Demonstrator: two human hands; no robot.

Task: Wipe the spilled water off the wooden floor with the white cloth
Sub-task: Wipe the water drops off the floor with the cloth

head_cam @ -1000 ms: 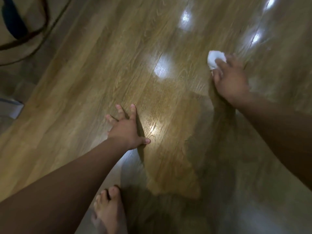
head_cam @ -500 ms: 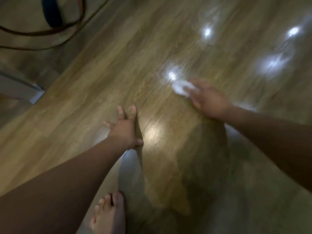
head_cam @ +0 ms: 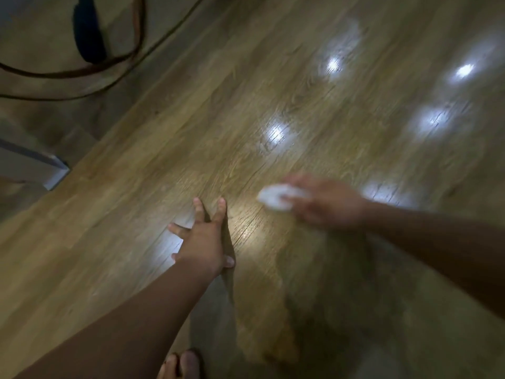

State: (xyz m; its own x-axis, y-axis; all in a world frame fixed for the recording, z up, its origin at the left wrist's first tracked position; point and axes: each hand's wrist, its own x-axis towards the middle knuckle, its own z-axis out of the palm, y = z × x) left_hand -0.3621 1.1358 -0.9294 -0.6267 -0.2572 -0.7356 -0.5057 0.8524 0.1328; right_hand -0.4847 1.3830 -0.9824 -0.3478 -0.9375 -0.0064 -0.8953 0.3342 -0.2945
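Fingers point(head_cam: 302, 183) of right hand point(head_cam: 329, 207) curl over white cloth point(head_cam: 270, 197) on wooden floor point(head_cam: 246, 105).

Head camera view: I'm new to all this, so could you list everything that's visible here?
wooden floor: one, glossy brown, fills the view.
light reflections: several, white, on the floor, centre and right.
white cloth: one, bunched and blurred, on the floor in the right hand's fingers.
cables: dark, looping, upper left; count unclear.
dark blue object: one, upper left beside the cables; unidentifiable.
pale panel edge: one, grey-white, left edge.
left hand: one, fingers spread, resting on the floor.
right hand: one, blurred, holds the cloth.
foot: one, bare toes, bottom edge.
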